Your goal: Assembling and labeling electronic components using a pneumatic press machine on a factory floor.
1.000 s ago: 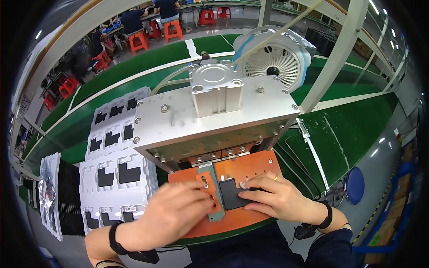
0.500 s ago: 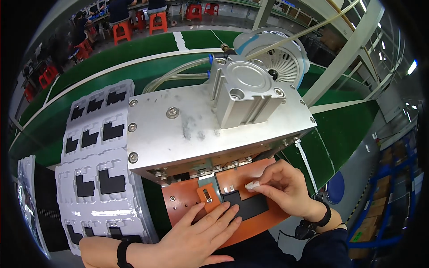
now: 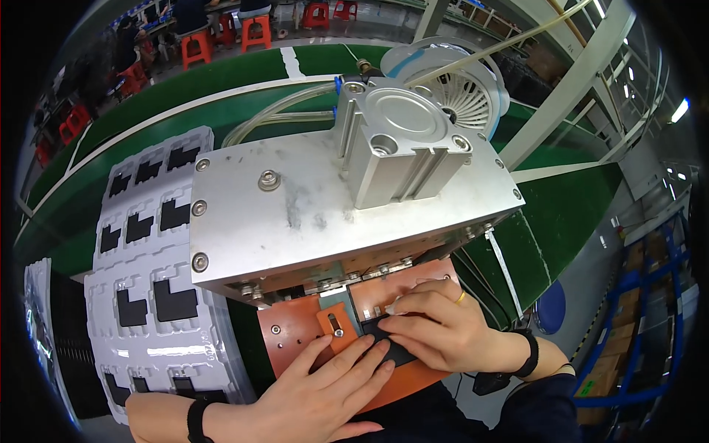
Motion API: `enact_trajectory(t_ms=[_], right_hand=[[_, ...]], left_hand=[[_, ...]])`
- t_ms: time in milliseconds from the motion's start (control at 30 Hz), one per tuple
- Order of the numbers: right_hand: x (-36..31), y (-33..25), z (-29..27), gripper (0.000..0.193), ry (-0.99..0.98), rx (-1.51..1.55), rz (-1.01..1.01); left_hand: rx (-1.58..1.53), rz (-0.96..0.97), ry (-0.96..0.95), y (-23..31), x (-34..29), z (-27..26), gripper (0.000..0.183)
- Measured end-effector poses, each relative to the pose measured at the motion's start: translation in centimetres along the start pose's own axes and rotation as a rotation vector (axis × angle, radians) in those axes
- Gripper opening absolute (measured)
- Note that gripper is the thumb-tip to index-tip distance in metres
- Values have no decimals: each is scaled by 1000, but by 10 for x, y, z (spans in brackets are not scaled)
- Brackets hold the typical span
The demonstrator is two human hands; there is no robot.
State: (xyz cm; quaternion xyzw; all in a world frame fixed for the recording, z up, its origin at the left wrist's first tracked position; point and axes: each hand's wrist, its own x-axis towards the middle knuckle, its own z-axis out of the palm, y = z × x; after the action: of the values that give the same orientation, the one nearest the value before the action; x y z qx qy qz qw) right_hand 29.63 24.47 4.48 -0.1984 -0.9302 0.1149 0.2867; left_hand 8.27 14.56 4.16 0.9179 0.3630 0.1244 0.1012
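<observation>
A flat black part (image 3: 399, 356) lies on the orange base plate (image 3: 292, 323) of a metal press. My left hand (image 3: 325, 385) rests flat with its fingers stretched out, the fingertips touching the black part's left end and the plate near an orange slotted block (image 3: 336, 328). Between the thumb and fingers of my right hand (image 3: 445, 329) is a small crumpled white wad (image 3: 391, 309), mostly hidden now. That hand is lowered over the black part, close to the small metal tabs (image 3: 373, 311) at its upper edge.
Beyond the plate stands the silver press block (image 3: 317, 214) with a cylinder (image 3: 402, 140) on top. Stacked white trays (image 3: 159, 336) with black parts stand at left. A white fan (image 3: 469, 100) is behind, on the green bench (image 3: 569, 221). Red stools (image 3: 196, 48) and people are farther off.
My right hand has moved left and down onto the black part with the white wad. The left hand stays almost in place. The view has shifted slightly.
</observation>
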Motion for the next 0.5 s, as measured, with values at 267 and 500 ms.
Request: enact_trajectory(t_ms=[267,500], right_hand=[[-1,1,10,31,-116,-177,-50],[-3,-2,12,32,-62,-155,95]], left_hand=[[32,-8,-19,2,4,-5,65],[40,-4,-20,1,3,-6,64]])
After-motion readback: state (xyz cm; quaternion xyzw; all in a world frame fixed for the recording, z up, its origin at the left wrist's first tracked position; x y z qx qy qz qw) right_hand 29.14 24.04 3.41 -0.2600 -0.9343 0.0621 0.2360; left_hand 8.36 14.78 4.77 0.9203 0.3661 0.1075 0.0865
